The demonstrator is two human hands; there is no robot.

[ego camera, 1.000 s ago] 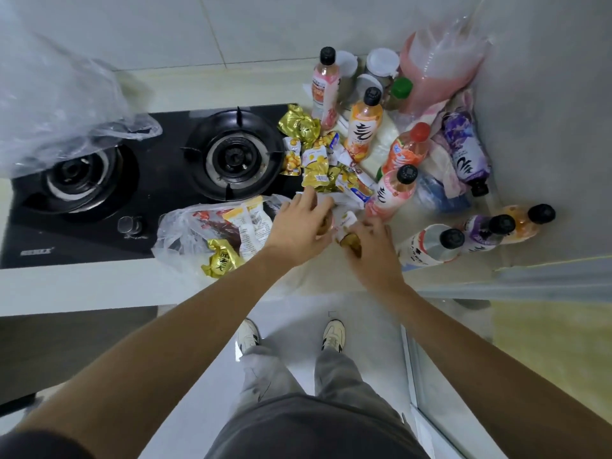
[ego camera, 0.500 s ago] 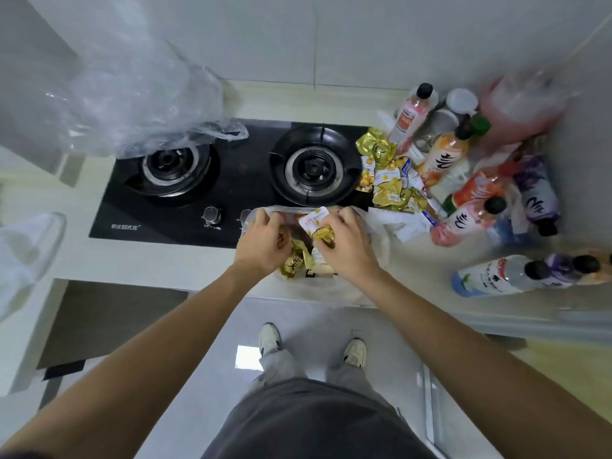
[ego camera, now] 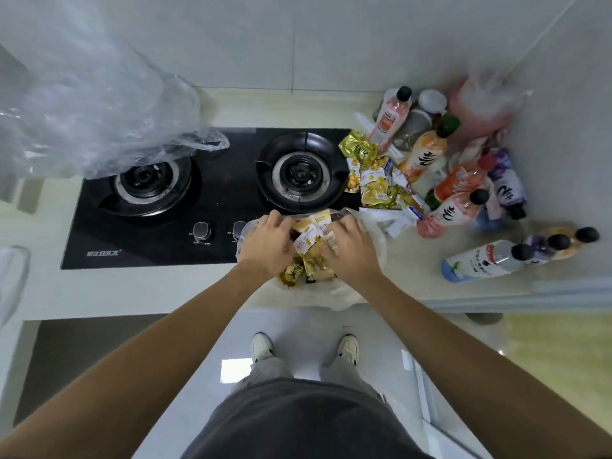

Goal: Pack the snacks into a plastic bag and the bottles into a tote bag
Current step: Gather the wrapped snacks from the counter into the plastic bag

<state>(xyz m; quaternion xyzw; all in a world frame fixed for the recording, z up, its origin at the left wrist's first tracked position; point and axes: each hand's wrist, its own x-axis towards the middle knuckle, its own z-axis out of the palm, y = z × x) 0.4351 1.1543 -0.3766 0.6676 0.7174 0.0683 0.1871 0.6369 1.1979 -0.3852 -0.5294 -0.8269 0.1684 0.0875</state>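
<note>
A clear plastic bag (ego camera: 376, 241) lies open at the counter's front edge, with gold and yellow-white snack packets (ego camera: 308, 240) inside. My left hand (ego camera: 265, 243) is curled on the bag's left rim. At the mouth of the bag, my right hand (ego camera: 351, 248) presses down on the packets. A pile of loose snack packets (ego camera: 371, 180) sits right of the burner. Bottles stand and lie at the right: an orange one (ego camera: 427, 154) upright, a pink one (ego camera: 447, 212) and a white-blue one (ego camera: 480, 261) on their sides.
A black two-burner gas stove (ego camera: 198, 207) fills the counter's left and middle. Crumpled clear plastic (ego camera: 99, 111) hangs over the left burner. A pink bag-like thing (ego camera: 480, 107) leans in the back right corner by the wall. Below the counter edge are the floor and my shoes.
My right hand carried a snack packet from beside the pile leftward into the plastic bag. My left hand moved back to the bag's rim. The view swung left.
</note>
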